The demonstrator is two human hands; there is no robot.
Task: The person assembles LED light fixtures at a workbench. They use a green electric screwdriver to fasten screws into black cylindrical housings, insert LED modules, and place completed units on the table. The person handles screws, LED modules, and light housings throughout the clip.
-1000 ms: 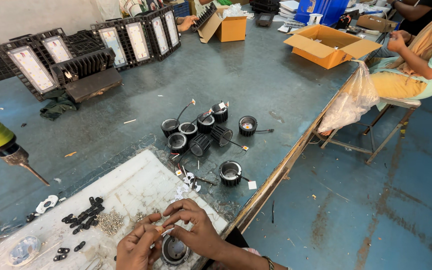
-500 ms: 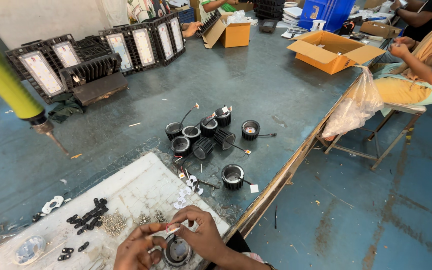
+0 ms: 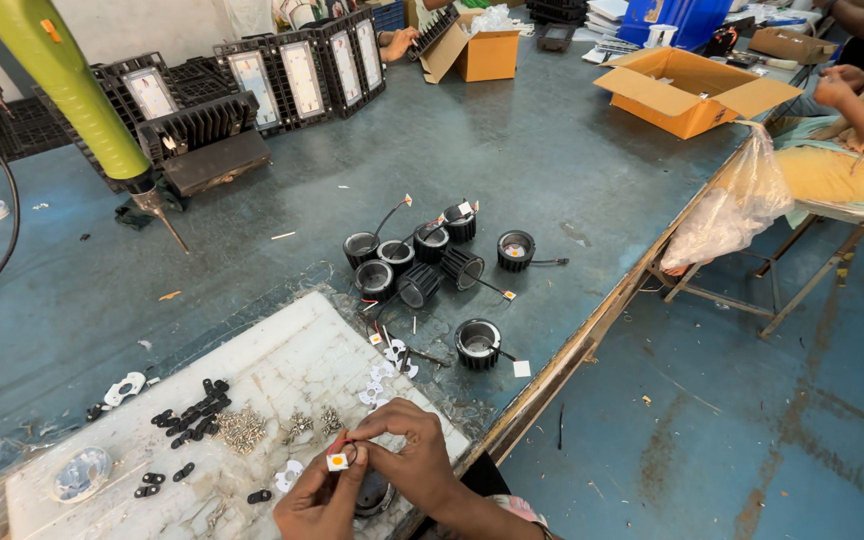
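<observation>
Seen from above, a person's two hands work at the near edge of a blue-grey counter (image 3: 552, 150). The left hand (image 3: 320, 505) and right hand (image 3: 414, 455) are pinched together on a small square LED chip (image 3: 338, 461), white with an orange centre and short red and dark wires. Both hands are closed around it with the fingertips. Half a second ago the hands were lower and partly cut off by the frame edge, bent over a round black housing (image 3: 372, 492); now the chip is lifted clear above that housing, which sits just under the hands. This suggests the chip is being lined up or its wires sorted before seating.

Under the hands lies a white board (image 3: 282, 370) with a pile of screws (image 3: 242, 428) and black clips (image 3: 187, 415). Beyond it, a cluster of similar housings (image 3: 417, 262) with trailing wires has not moved. A green hanging screwdriver (image 3: 72, 95) has swung further into view at upper left. Another person sits at far right, beside orange cardboard boxes (image 3: 692, 90).
</observation>
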